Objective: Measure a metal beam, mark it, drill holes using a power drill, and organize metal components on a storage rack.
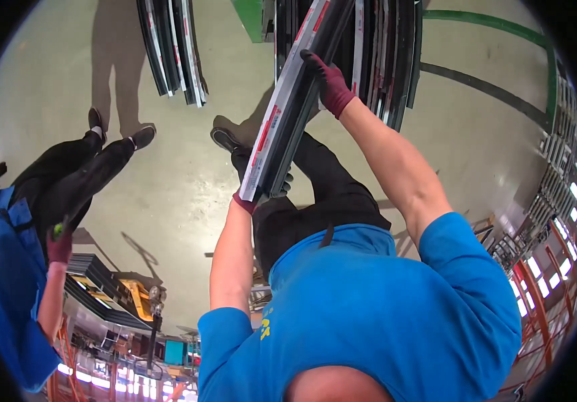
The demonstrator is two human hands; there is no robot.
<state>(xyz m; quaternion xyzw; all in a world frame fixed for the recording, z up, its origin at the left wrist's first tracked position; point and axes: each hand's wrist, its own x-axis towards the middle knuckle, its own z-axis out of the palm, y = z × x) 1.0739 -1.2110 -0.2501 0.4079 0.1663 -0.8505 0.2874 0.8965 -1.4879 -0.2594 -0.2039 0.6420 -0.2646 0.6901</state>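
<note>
I hold a long dark profile (293, 124) with a white, red-marked film strip along one side; it runs slantwise, its near end before my thighs. My left hand (245, 203), in a maroon and black glove, is closed around the near end from beneath. Much of that hand is hidden by the profile; some fingertips show at its right side. Farther up, my right hand (332, 86), gloved alike, grips the profile's right edge, thumb on top. Beyond it lies a bundle of similar dark profiles (389, 60), partly covered by the held one.
A smaller stack of profiles (173, 50) juts in at the top, left of the bundle. A co-worker in blue (7, 254) stands at the left, wearing similar gloves. Green metal framing (496, 22) is at the upper right. Behind are a yellow machine part (139, 299) and orange racks (536, 308).
</note>
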